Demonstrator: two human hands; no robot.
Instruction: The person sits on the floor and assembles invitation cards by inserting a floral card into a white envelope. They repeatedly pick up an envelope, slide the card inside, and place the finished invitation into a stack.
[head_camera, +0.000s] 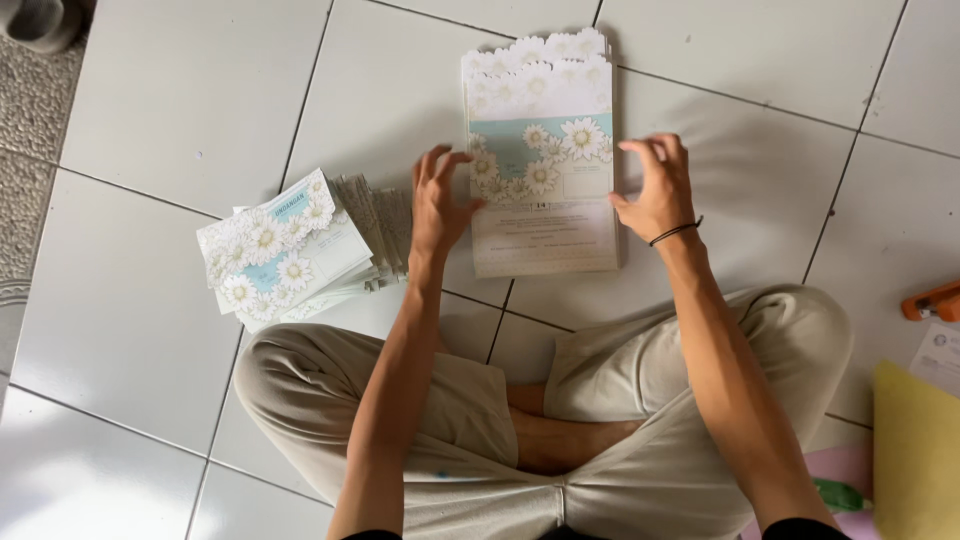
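White-and-pale-blue daisy-print card stack (543, 190) sits squared between our left hand (437, 207) and right hand (655, 190); grip wide, holding nothing. Uneven push risks skewing it.

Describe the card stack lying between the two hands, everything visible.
The card stack lies flat on the white tiled floor, long side running away from the person. It looks like thin paper cards: scalloped flower-cut top edge, pale blue band with white daisies, printed white lower half. Edges are nearly squared. The left hand touches its left edge, the right hand its right edge.
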